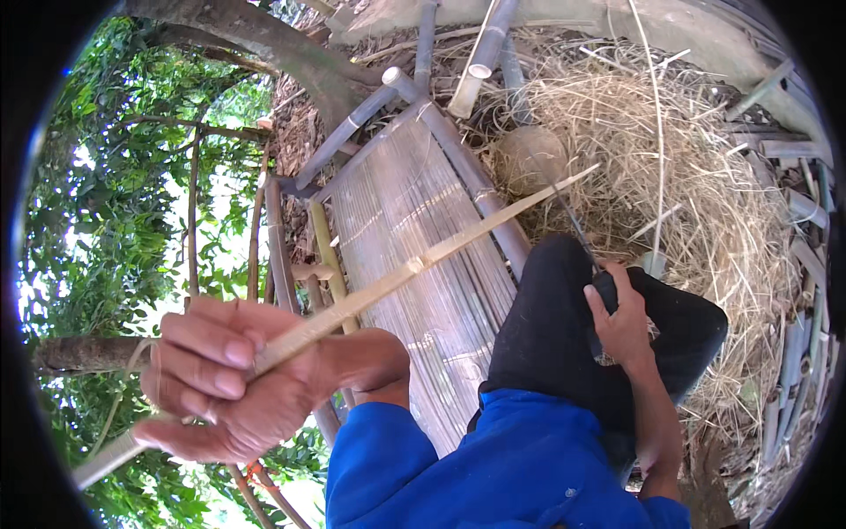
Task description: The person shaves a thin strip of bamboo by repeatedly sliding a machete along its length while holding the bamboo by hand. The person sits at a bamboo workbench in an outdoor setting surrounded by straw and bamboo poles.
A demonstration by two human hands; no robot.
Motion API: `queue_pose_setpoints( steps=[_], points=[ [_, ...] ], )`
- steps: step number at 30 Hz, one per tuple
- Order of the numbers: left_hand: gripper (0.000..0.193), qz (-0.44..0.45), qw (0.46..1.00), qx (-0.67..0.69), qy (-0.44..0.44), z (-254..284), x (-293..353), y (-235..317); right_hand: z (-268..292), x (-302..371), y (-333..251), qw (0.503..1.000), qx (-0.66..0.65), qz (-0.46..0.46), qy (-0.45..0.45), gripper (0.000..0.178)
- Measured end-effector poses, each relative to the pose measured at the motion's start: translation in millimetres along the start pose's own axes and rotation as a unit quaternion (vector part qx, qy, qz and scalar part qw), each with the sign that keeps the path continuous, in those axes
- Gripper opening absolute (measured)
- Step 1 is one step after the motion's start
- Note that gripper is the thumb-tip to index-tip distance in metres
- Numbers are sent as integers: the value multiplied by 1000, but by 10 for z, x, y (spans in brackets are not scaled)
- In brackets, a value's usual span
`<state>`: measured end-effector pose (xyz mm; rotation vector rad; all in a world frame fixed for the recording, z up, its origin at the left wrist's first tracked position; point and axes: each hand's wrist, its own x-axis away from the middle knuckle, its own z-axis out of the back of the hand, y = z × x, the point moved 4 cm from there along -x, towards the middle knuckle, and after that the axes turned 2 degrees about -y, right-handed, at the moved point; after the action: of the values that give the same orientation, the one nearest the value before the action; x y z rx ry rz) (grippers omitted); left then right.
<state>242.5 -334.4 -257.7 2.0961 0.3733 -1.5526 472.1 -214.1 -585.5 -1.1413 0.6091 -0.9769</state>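
My left hand (225,379), raised at the left with the palm turned up, has its fingers curled round a long pale bamboo strip (379,286). One end of the strip slants up past the bench toward the straw; the other runs out below the hand to the lower left. Over my dark-trousered knee, my right hand (621,309) grips a knife (577,225) by its dark handle. The thin blade points up and away, crossing near the strip's far end; whether they touch I cannot tell.
A bamboo slat bench (405,203) with a pole frame stands ahead. Beside it are a round wooden block (531,159) and a heap of straw-like shavings (705,212). Cut bamboo pieces (797,353) line the right edge. A tree trunk (282,44) and leafy bushes fill the left.
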Motion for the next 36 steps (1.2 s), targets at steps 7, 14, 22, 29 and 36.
queue_pose_setpoints(
  steps=[7, 14, 22, 29, 36],
  points=[
    [51, -21, 999, 9, 25, -351, 472, 532, 350, 528, -453, 998, 40, 47, 26, 37],
    [55, -102, 988, -113, 25, -514, 994, 968, 456, 1201, -989, 986, 82, 143, 29, 53],
    [50, -135, 985, -98, 42, -663, 1198, 1240, 453, 1891, -1442, 930, 131, 339, 52, 46],
    [47, -169, 979, -110, 35, -606, 1289, 1211, 304, 1682, -1075, 970, 150, 191, 33, 35],
    [45, -189, 963, -137, 137, -634, 1352, 1037, 297, 1442, -910, 961, 195, 184, 68, 30]
  ],
)
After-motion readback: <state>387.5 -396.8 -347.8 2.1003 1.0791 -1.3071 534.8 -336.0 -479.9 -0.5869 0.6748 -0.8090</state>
